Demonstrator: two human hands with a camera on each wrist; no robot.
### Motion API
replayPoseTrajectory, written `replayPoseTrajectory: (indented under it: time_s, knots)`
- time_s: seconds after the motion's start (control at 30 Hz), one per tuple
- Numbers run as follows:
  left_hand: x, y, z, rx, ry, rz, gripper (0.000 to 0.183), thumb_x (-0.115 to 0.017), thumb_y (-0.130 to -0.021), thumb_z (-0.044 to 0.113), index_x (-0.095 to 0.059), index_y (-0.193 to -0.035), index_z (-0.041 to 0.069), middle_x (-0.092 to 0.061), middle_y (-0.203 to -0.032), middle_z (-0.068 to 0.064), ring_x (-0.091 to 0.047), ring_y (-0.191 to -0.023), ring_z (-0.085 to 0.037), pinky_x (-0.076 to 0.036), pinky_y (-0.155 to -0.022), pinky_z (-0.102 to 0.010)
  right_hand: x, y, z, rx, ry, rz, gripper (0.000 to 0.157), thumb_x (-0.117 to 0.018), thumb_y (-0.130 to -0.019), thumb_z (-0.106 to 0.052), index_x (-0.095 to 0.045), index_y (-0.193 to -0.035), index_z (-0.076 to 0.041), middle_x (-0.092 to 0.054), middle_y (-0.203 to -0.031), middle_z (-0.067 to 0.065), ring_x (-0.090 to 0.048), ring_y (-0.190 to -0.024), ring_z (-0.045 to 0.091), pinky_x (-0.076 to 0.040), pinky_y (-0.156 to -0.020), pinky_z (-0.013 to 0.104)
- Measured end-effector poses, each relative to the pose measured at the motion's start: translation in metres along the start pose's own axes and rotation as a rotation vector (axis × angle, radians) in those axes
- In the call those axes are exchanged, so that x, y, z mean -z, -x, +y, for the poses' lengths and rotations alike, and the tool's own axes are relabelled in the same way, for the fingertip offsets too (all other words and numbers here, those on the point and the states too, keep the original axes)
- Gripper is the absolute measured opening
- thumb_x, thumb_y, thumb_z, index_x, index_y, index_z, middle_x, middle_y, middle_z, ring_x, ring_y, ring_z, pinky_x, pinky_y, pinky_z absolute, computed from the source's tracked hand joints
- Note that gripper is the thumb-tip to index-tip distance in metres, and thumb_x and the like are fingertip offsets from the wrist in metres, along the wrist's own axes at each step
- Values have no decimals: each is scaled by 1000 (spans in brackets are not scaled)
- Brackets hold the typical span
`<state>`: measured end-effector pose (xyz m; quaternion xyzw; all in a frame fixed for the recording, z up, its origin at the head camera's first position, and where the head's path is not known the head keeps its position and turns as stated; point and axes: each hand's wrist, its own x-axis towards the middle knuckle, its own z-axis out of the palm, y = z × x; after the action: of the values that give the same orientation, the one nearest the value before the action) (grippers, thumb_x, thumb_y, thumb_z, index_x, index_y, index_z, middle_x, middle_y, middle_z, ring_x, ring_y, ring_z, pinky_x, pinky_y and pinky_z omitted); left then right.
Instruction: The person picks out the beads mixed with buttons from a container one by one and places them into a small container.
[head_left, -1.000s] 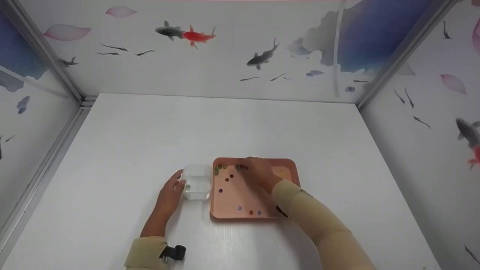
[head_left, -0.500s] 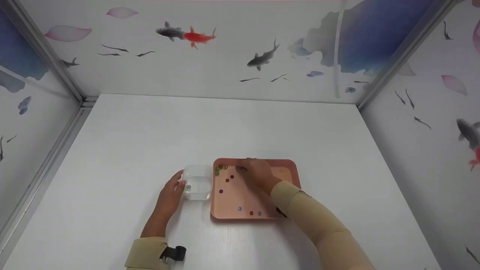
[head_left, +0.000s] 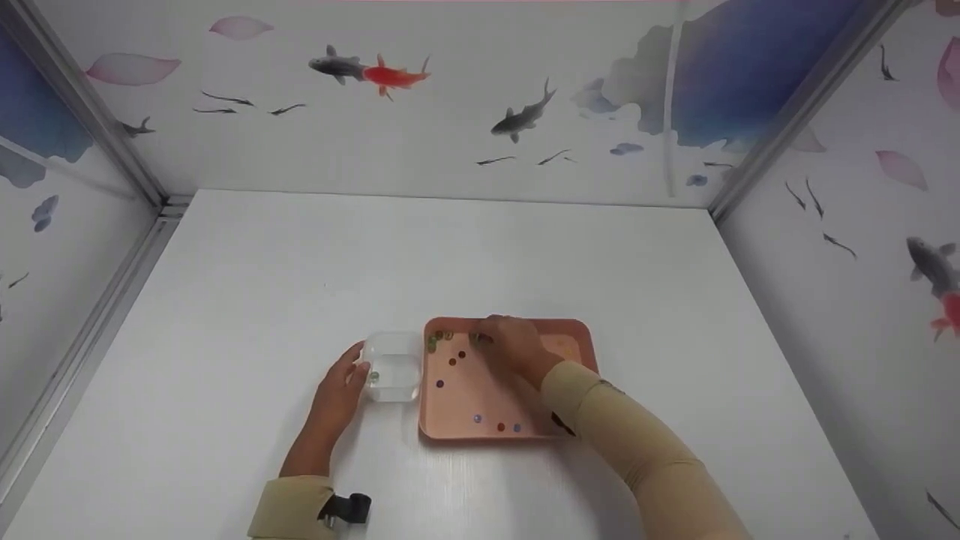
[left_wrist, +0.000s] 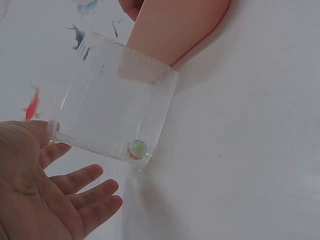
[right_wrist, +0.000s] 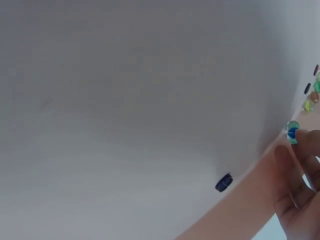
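My left hand (head_left: 339, 390) rests against the left side of a clear plastic box (head_left: 397, 367), fingers loosely extended. A single glass marble (left_wrist: 137, 149) with green and orange swirls lies in that box's corner. Over the far side of a pink tray (head_left: 487, 390), my right hand (head_left: 514, 345) pinches a clear marble with blue inside (right_wrist: 292, 131) between its fingertips. Several green and yellowish marbles (head_left: 433, 341) cluster in the tray's far left corner. The right palm hides part of the tray in the head view.
Small dark round pieces (head_left: 452, 361) and a few blue and red ones (head_left: 501, 427) are scattered in the tray. The box stands beside the tray's left edge on a white table (head_left: 300, 247). Patterned panels (head_left: 420, 135) enclose the table's back and sides.
Both hands stay almost in place. At the far side of the tray, the right fingertips make only slight movements; the box and tray look unmoved.
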<state>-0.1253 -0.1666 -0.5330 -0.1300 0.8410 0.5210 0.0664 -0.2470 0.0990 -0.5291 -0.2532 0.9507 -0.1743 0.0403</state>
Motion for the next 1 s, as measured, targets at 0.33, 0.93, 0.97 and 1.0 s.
replayPoseTrajectory:
  time_s: [0.33, 0.93, 0.97, 1.0]
  knots:
    - [0, 0, -2, -14, 6, 0, 52, -38, -105, 30, -29, -151, 9, -31, -153, -21, -30, -139, -43, -26, -112, -60, 14, -1, -8, -17, 50, -52, 26, -60, -96, -9, -71, -117, -18, -71, -109, 0, -66, -105, 19, -52, -93, 37]
    - [0, 0, -3, 10, 46, -16, 52, -37, -105, 32, -28, -152, 11, -29, -155, -20, -26, -141, -42, -24, -113, -60, 31, 5, -13, -44, -261, -5, 30, -60, -96, -12, -65, -126, -14, -68, -112, 3, -64, -101, 20, -55, -85, 36]
    - [-1, 0, -3, 9, 47, -17, 52, -37, -105, 32, -28, -152, 11, -29, -155, -20, -26, -141, -42, -24, -112, -60, 31, 6, -13, -41, -272, -2, 30, -60, -96, -12, -65, -126, -14, -68, -112, 3, -64, -101, 20, -55, -84, 35]
    - [-1, 0, -3, 9, 45, -17, 52, -37, -105, 32, -27, -152, 11, -29, -155, -20, -26, -141, -43, -23, -112, -60, 31, 6, -13, -37, -283, 2, 30, -60, -96, -12, -64, -126, -13, -68, -111, 4, -64, -100, 20, -55, -83, 35]
